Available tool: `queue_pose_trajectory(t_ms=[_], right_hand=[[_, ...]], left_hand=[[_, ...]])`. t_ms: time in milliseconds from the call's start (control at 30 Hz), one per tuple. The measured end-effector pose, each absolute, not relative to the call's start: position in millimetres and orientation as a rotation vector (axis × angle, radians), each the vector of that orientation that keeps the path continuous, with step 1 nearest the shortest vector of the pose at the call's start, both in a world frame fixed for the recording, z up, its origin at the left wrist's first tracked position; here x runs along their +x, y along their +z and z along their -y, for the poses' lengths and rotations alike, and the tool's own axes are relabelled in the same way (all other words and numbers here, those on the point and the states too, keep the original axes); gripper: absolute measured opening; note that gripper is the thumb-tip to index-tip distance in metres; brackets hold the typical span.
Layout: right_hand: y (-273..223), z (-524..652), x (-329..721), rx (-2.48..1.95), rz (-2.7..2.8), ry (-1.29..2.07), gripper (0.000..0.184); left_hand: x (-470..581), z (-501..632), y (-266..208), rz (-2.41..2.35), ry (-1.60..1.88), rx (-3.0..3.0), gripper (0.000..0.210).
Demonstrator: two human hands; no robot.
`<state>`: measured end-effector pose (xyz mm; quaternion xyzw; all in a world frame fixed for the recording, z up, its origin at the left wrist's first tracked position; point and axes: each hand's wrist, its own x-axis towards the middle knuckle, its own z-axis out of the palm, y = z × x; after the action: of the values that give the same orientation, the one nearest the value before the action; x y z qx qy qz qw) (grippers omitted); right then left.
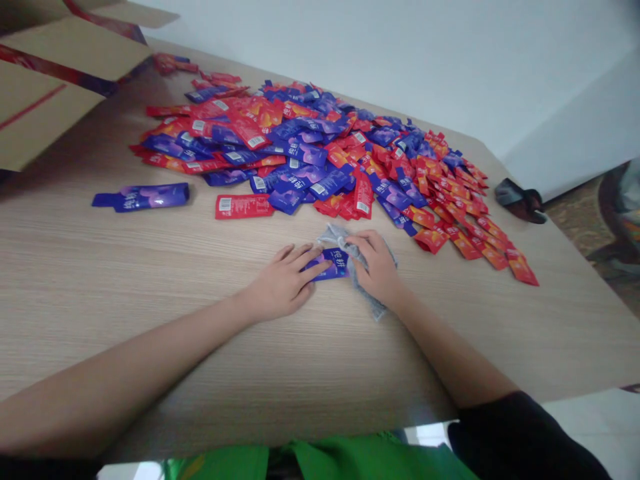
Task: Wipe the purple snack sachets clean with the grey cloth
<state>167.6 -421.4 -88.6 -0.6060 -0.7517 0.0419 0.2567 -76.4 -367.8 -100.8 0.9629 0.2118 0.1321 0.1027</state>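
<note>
A purple pouch (337, 261) with white lettering lies flat on the wooden table in front of me. My left hand (285, 281) rests on its left end, fingers stretched out and pressing it down. On the pouch's right side, my right hand (374, 267) grips a crumpled grey cloth (373, 303), which covers that end of the pouch. Beyond my hands, a single red pouch (245, 206) lies with its barcode side up. Another purple pouch (150, 197) lies by itself farther left.
A large pile of red and purple pouches (300, 150) spreads across the back of the table (165, 287). An open cardboard box (45, 80) stands at the back left. A dark object (520, 200) lies near the right edge, and a white wall (400, 53) rises behind.
</note>
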Motion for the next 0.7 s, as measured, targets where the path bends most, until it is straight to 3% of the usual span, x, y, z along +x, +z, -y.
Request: queue_pose_trajectory(t_ms=[100,233,467,600,700], right_hand=[[-90,421,165,-1.7,2.142,0.181,0.039],[-86,419,182,-1.75,1.869,0.163,0.029],[-79,422,193,-1.746,1.593,0.139,0.018],[-89,419,186,-1.736,1.697,0.233,0.019],[-90,417,185,-1.736,1.713,0.204,0.021]], left_hand=[[-76,369,-100,-0.634,0.422,2.855,0.046],[-76,368,-95,-0.61,0.567,2.776,0.038],[-82,349,-89,-0.981,0.613,2.466,0.027],[-81,352,-91,-0.799,0.612,2.688,0.044],[-78,366,-94,-0.594,0.468,2.805,0.045]])
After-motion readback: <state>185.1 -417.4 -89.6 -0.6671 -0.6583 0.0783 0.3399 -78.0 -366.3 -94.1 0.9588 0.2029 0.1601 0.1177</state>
